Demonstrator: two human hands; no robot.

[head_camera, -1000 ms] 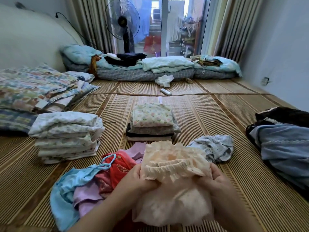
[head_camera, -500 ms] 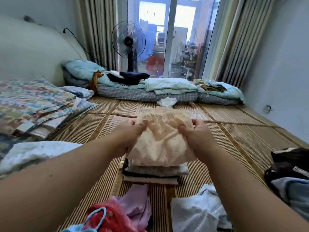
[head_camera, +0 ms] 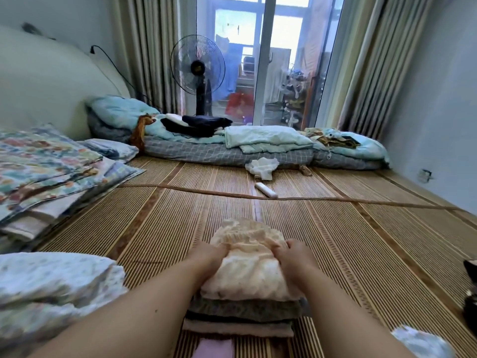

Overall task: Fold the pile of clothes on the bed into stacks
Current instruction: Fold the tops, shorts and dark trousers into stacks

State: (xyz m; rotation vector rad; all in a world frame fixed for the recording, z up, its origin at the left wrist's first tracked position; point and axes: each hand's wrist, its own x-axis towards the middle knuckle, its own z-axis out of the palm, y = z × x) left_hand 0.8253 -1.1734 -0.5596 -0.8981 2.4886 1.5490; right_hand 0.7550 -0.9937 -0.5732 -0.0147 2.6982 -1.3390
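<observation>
A folded cream frilly garment lies on top of the middle stack of folded clothes on the bamboo mat. My left hand grips its left side and my right hand grips its right side, both pressing it down onto the stack. The stack under it shows grey, dark and beige layers. A second stack of pale printed clothes sits at the lower left. Bits of unfolded clothes show at the bottom edge: a pink piece and a pale blue printed piece.
Folded patterned bedding lies at the left. A thin grey mattress with green quilts runs along the far side, with a standing fan behind it. A white remote and white cloth lie on the mat. Dark clothes sit at the right edge.
Both hands carried the cream garment from the near pile forward and lowered it onto the middle stack. The view tilted up, so the unfolded pile dropped almost out of sight.
</observation>
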